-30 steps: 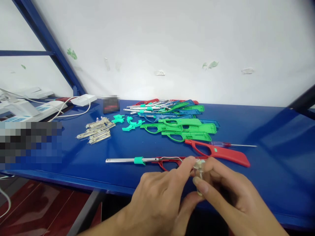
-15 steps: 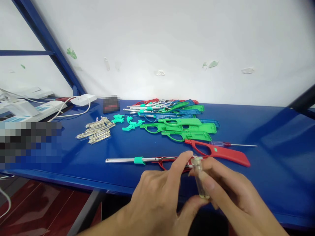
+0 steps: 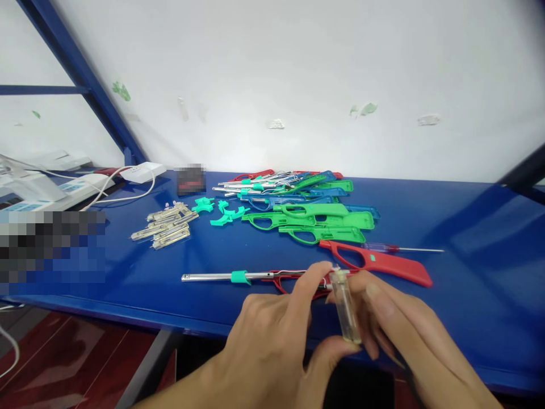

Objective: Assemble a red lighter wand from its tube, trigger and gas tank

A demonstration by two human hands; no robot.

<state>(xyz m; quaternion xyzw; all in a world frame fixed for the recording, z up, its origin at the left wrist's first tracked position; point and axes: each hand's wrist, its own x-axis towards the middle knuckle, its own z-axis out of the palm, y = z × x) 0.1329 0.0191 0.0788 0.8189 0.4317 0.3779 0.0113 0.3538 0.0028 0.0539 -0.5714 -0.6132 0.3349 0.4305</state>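
Observation:
A clear plastic lighter fuel tank [image 3: 346, 309] stands nearly upright, tilted a little, near the bench's front edge. My left hand [image 3: 283, 335] pinches it, index finger at its top and thumb under its base. Close on its right is my right hand [image 3: 404, 329], thumb off the tank and fingers loosely bent; whether a fingertip touches it behind, I cannot tell. Behind my hands lies a red lighter half-shell [image 3: 279, 284] with a metal tube [image 3: 208, 277] bearing a teal trigger [image 3: 240, 277]. My left hand partly covers this shell. Another red handle shell [image 3: 395, 270] lies beyond my right hand.
Green shells [image 3: 327, 234] and a heap of metal tubes [image 3: 255, 186] lie farther back on the blue bench [image 3: 140, 284]. Several clear tanks [image 3: 168, 227] and loose teal triggers [image 3: 227, 215] are left of them. A screwdriver [image 3: 419, 250] lies right; a white power strip [image 3: 142, 171] stands back left.
My right thumb has lifted off the tank and moved right, leaving more of the tank in view. My left hand keeps its pinch in nearly the same place.

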